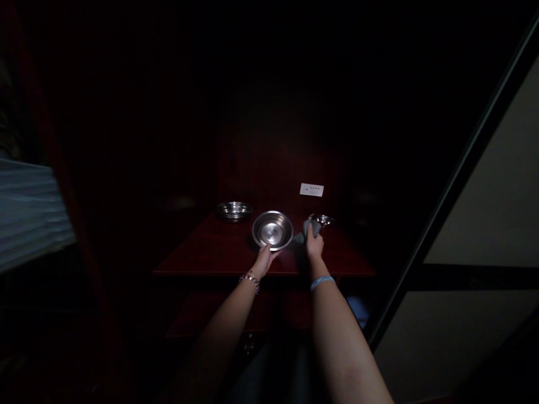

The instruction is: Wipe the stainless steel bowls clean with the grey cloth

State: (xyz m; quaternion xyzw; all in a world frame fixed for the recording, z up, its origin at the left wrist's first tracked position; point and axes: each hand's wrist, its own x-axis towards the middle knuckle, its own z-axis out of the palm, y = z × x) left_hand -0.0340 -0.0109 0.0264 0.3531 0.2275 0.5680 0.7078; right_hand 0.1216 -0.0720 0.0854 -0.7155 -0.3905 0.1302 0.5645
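My left hand point(264, 261) grips the near rim of a shiny metal bowl point(273, 231), its thumb over the edge and the bowl's inside tilted toward me. In my right hand point(315, 246) is a bunched grey cloth point(310, 229), held to the right of that bowl and apart from it. Just beyond the cloth sits a smaller metal bowl point(324, 220), partly hidden by it. At the back left, a stack of metal bowls point(234, 210) rests on the dark red shelf point(202, 252).
A white socket plate point(311, 189) is on the back wall above the shelf. Below lies a second red shelf point(202, 314). A pale sliding door panel point(484, 196) stands at the right. Something pale and folded or ribbed point(31, 210) shows at the left. The surroundings are very dark.
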